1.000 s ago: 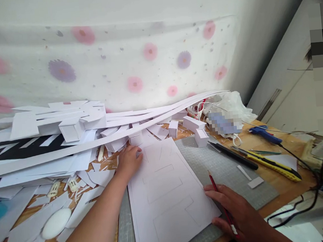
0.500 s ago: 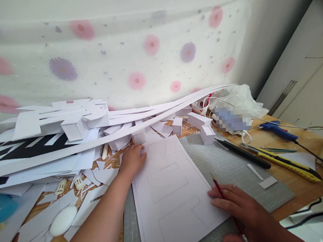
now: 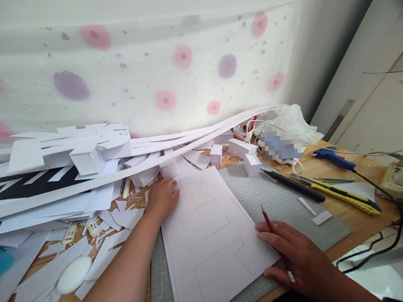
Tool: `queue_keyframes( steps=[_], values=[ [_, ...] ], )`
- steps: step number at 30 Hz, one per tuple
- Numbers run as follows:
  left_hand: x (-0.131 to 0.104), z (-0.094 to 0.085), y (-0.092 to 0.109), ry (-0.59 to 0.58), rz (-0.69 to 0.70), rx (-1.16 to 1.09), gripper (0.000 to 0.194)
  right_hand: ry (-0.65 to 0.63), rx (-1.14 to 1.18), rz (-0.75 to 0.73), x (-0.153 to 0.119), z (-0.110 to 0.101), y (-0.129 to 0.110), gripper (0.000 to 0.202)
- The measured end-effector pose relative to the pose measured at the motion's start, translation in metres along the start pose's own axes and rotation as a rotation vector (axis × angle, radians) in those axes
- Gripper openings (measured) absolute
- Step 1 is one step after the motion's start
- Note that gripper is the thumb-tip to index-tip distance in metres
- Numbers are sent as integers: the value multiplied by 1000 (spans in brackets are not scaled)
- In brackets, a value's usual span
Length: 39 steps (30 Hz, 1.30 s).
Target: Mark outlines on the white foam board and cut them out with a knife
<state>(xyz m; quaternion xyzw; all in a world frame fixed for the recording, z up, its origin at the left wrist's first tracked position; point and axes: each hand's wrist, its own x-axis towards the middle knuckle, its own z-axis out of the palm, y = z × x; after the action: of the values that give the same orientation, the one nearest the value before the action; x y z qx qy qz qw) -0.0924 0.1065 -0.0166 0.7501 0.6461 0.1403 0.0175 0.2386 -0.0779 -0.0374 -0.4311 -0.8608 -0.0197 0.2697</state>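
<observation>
A white sheet of board (image 3: pixel 212 234) with pencilled outlines of angular shapes lies on the grey cutting mat (image 3: pixel 250 184). At its upper left edge rests my left hand (image 3: pixel 162 199), its fingers curled over the border. My right hand (image 3: pixel 295 251) lies by the sheet's right edge and holds a red and black pencil (image 3: pixel 278 245). The pencil's sharpened tip points away from me, above the sheet's right border; whether it touches is hard to tell. The index and middle fingertips meet the edge of the sheet.
Right of the mat lie a yellow utility knife (image 3: pixel 346 197), a black cutter (image 3: pixel 296 185) and a blue glue gun (image 3: pixel 334 158) with its cord. Small white paper boxes (image 3: pixel 252 164) stand behind. Leftward are paper scraps (image 3: pixel 52 267), a white oval object (image 3: pixel 74 274) and a long curved strip (image 3: pixel 84 184).
The view has swung slightly to the right, so everything sits further left. My right hand has drawn in a little around the pencil. The left hand stays on the sheet.
</observation>
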Motion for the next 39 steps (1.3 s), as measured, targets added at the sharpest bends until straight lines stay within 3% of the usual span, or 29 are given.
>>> queue_keyframes(
  steps=[12, 17, 21, 26, 32, 35, 39],
  values=[
    [-1, 1, 0, 17, 22, 9, 27, -70, 77, 49, -2, -4, 3, 52],
    [0, 2, 0, 26, 13, -2, 26, -97, 143, 171, 13, -17, 15, 35],
    [-2, 0, 2, 30, 30, -10, 24, -156, 35, 183, 37, -17, 34, 36],
    [-3, -2, 2, 37, 57, -17, 23, -149, -154, 197, 58, -3, 56, 63],
    [-1, 1, 0, 39, 70, -23, 23, -48, -402, 449, 45, -6, 90, 40],
    [1, 0, 0, 37, 77, -23, 23, -116, -505, 574, 34, -14, 108, 42],
    [1, -2, 3, 22, 78, -12, 23, -187, -489, 623, 30, -20, 116, 45]
  ],
)
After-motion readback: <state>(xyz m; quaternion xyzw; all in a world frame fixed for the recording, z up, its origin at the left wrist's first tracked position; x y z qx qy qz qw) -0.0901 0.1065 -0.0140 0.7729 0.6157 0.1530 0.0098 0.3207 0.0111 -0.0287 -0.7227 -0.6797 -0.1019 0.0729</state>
